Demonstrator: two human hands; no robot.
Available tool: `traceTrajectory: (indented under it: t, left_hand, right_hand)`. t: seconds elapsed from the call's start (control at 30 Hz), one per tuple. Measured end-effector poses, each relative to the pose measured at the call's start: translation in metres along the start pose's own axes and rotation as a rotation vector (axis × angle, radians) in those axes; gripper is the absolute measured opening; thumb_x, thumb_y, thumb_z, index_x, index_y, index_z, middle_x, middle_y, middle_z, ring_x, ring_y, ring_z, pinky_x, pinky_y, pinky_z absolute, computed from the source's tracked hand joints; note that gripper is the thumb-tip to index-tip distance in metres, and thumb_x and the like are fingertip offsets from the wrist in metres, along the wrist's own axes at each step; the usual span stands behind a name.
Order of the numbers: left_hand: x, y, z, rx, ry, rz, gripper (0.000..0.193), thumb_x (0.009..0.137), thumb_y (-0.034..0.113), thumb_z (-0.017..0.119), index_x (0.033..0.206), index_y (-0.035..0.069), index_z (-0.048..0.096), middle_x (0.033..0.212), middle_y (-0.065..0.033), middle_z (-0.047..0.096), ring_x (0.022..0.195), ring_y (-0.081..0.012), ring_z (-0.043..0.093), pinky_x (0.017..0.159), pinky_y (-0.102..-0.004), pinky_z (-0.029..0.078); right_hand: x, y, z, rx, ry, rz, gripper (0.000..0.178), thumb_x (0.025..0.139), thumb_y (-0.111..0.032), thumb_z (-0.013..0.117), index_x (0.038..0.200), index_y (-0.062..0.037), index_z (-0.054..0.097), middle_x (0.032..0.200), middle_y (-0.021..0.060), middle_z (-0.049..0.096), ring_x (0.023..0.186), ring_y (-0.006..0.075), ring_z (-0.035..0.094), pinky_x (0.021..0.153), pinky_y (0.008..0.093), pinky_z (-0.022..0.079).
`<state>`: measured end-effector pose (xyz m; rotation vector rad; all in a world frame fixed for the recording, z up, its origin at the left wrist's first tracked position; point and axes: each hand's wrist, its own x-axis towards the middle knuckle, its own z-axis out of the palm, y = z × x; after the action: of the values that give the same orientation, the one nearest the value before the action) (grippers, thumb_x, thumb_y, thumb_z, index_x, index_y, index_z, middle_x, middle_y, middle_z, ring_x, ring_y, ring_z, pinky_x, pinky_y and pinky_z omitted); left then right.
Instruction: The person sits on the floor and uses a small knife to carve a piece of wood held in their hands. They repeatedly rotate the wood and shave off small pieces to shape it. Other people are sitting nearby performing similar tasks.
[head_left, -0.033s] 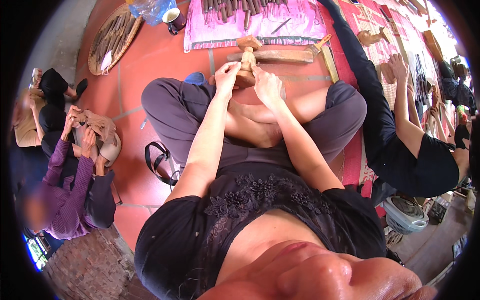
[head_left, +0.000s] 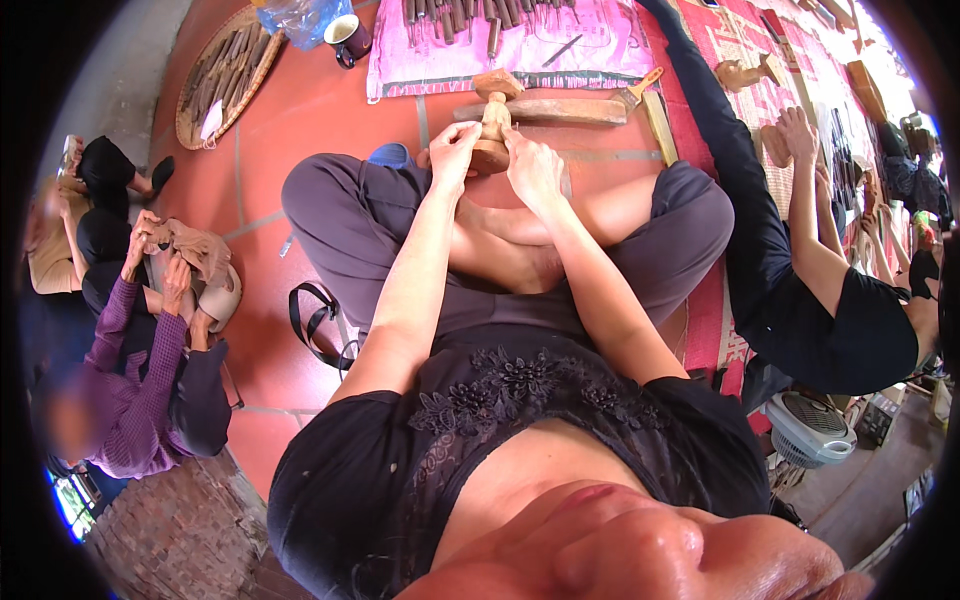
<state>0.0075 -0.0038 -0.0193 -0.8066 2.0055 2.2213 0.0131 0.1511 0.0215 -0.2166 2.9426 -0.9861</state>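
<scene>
- Showing no clear change from the frame just before: still pinching the carved wooden piece (head_left: pixel 494 112) with the left hand (head_left: pixel 452 155) and the right hand (head_left: pixel 535 172), suggesting steady, careful handling without any shifting of the piece.
- Pressing the grip together on the wood from left and right; not revealing whether anything small is lying under the fingertips.
- Holding the piece just beyond the crossed legs (head_left: pixel 510 222), above or on the smooth reddish tile floor (head_left: pixel 300 115); not showing which.
- Displaying pale, warm-toned wood, narrowing between a blocky far end and a broad, rounded near base.
- Showing behind it a long, thick timber (head_left: pixel 565 111), with a wooden-handled brush (head_left: pixel 640 89) near its right end.
- Spreading farther off, a creased pink plastic sheet (head_left: pixel 600 62), carrying slim, dark-handled tools (head_left: pixel 458 18).
</scene>
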Motion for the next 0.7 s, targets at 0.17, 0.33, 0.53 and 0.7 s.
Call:
traceTrajectory:
  t: [0.17,0.33,0.53,0.7]
  left_hand:
    - [0.003,0.0,0.005,0.01,0.006,0.022,0.019,0.093,0.027,0.073,0.106,0.014,0.077,0.091,0.0024,0.07,0.071,-0.0076,0.063,0.045,-0.0266,0.05]
    - [0.005,-0.004,-0.001,0.041,0.095,0.072,0.017,0.093,0.022,0.071,0.103,0.011,0.078,0.085,0.0023,0.069,0.07,-0.0073,0.061,0.047,-0.0267,0.05]
    - [0.022,-0.018,-0.005,0.201,0.11,0.199,0.02,0.097,0.024,0.066,0.108,0.011,0.076,0.091,0.0012,0.07,0.072,-0.0104,0.065,0.046,-0.0284,0.054]
    - [0.021,-0.023,-0.003,0.132,0.216,0.237,0.017,0.092,0.017,0.068,0.099,0.003,0.076,0.081,-0.0041,0.072,0.076,-0.0122,0.065,0.074,-0.0295,0.051]
  right_hand:
    - [0.044,0.022,0.019,0.03,0.146,-0.041,0.031,0.1,-0.02,0.051,0.124,-0.0156,0.07,0.086,0.0238,0.07,0.081,0.044,0.07,0.073,0.0549,0.055]
    - [0.001,0.008,0.021,0.012,0.106,-0.116,0.034,0.097,-0.014,0.048,0.124,-0.0158,0.069,0.082,0.0219,0.071,0.076,0.0424,0.07,0.068,0.0548,0.054]
    - [0.057,0.009,0.024,-0.031,0.155,-0.167,0.037,0.097,-0.014,0.044,0.125,-0.0165,0.067,0.082,0.0215,0.07,0.075,0.0424,0.069,0.066,0.0551,0.053]
    - [0.0,0.004,0.017,-0.001,0.075,-0.209,0.04,0.095,-0.012,0.044,0.128,-0.0173,0.067,0.081,0.0217,0.07,0.075,0.0421,0.069,0.067,0.0562,0.053]
